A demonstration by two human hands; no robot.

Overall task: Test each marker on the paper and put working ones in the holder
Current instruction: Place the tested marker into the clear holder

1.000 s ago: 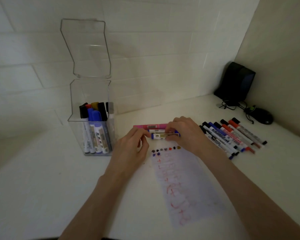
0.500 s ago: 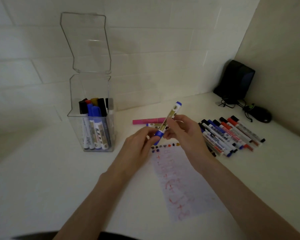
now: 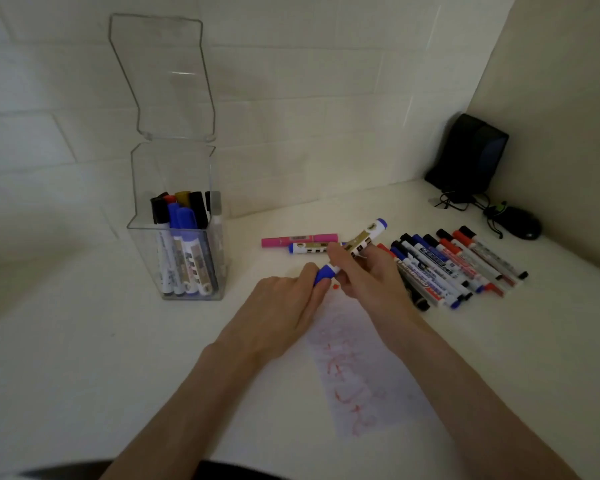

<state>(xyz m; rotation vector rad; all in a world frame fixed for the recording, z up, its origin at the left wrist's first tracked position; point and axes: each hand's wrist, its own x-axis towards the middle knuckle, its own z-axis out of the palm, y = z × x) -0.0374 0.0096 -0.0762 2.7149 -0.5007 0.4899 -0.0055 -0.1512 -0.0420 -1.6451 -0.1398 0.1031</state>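
Blue-capped at both visible ends, a white-barrelled marker [image 3: 355, 245] is held above the far edge of the paper [image 3: 361, 368], tilted with its upper end toward 2 o'clock. The lower blue cap [image 3: 324, 273] is pinched between the thumb and fingers of the left hand [image 3: 284, 310]. The barrel is gripped by the curled fingers of the right hand [image 3: 368, 275]. Whether the cap is seated or partly pulled off cannot be told.

The paper lies flat on the white table [image 3: 84, 358] under both hands and is marked with red scribbles; an orange dot [image 3: 335, 287] is seen just below the cap.

At 10 o'clock from the hands, a clear plastic holder [image 3: 174, 168] stands upright with its hinged lid [image 3: 163, 77] raised against the tiled wall. Several markers [image 3: 184, 251] with black, blue and red caps are stored upright inside it.

At 12 o'clock from the hands, a pink marker [image 3: 291, 241] and a second blue marker [image 3: 309, 247] lie side by side, touching. At 3 o'clock, a row of markers [image 3: 458, 268] with black, blue and red caps is laid out on the table, just beside the right hand.

At 2 o'clock, in the corner, a black speaker [image 3: 468, 157] and a black computer mouse [image 3: 522, 226] are placed with tangled cables between them.
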